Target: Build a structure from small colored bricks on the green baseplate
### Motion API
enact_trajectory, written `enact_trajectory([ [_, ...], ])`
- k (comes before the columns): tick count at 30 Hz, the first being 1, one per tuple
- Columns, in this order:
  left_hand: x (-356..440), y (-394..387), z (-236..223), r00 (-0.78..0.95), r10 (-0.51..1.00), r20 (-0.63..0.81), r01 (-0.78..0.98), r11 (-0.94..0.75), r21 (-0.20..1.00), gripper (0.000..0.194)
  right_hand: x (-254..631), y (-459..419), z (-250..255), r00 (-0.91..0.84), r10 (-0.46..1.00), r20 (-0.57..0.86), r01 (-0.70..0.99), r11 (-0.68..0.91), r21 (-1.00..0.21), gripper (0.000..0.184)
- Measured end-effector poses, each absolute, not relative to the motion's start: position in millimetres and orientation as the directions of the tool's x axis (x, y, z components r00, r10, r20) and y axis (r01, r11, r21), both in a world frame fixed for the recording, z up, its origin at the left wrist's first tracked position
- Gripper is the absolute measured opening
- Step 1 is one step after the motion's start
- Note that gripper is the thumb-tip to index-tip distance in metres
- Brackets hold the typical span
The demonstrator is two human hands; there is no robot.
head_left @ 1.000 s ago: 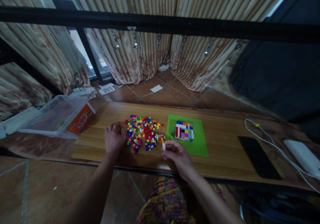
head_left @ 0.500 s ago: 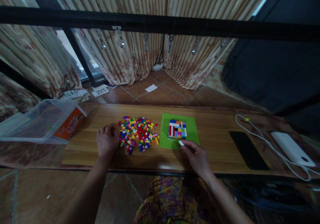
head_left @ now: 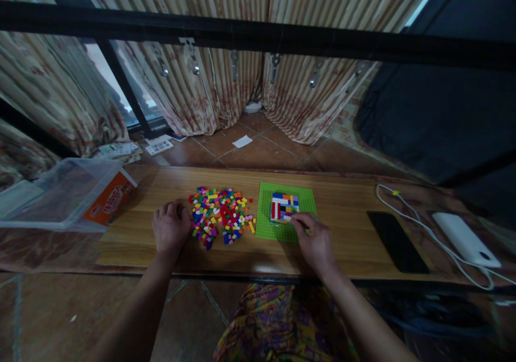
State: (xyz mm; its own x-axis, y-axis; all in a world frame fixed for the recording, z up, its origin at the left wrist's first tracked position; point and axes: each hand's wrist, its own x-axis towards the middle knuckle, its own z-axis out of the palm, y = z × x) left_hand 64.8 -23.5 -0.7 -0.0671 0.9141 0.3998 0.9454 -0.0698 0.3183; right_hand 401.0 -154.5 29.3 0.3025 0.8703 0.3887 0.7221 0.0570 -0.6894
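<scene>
My right hand is closed in a pinch at the near right corner of a block of multicoloured toy bricks. The white toy brick in its fingertips is now mostly hidden by them. The block stands on a green studded baseplate. My left hand rests on the wooden board, its fingers curled under and closed. Nothing shows in it, though its palm is turned down. Right beside it spreads a pile of small loose toy bricks in many colours.
At the left lies a clear plastic bin with an orange label. A black phone-like slab, a white oblong device and a white cable are on the right. A dark rail crosses in front of the curtains.
My right hand has moved forward with the white toy brick, from the baseplate's near part up to the block's corner. My left hand has stayed by the pile.
</scene>
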Motion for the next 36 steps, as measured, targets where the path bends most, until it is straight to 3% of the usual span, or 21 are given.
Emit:
enact_trajectory([
  [9,63.5,-22.8,-3.0,-0.043,0.905,0.424,0.947,-0.098,0.306,0.029,423.6,-163.2,21.4,0.285,0.867,0.409,0.784,0.035,-0.620,0.022],
  [29,61.3,-19.8,-4.8,-0.028,0.896,0.444,0.950,-0.114,0.290,0.030,421.1,-155.6,11.6,0.262,0.836,0.482,0.743,0.144,-0.654,0.016],
  [36,62.1,-19.7,-3.2,-0.030,0.906,0.423,0.947,-0.110,0.302,0.028,421.9,-154.1,6.4,0.276,0.824,0.495,0.773,0.115,-0.623,0.015],
])
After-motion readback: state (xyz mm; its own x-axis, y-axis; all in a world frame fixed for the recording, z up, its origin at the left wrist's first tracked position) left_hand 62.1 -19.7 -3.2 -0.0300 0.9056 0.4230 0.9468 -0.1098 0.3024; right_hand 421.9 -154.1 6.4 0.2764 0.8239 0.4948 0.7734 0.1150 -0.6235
